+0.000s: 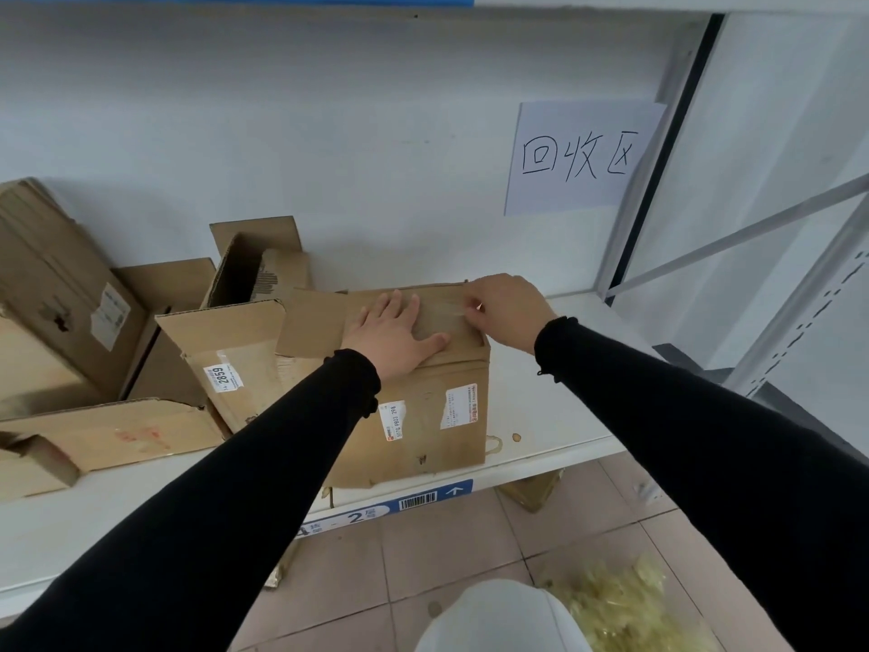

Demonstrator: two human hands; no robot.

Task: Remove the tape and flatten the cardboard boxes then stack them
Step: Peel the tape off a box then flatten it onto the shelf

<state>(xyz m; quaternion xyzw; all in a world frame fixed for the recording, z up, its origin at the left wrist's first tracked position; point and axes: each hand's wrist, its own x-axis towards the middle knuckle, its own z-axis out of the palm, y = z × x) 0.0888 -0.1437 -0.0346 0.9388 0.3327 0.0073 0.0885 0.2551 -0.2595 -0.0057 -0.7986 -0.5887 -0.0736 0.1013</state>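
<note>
Right hand (505, 310) pinched on clear tape (444, 307) at top of closed box (423, 407), fingertips at the box's far right edge. Left hand (392, 334) flat and spread on box top, pressing down, grasping nothing. Box upright on white shelf (541, 416), near its front lip. Left of box: opened cartons (225, 341), flaps up, some touching it. Handwritten paper sign (580, 157) on wall above and right of box
</note>
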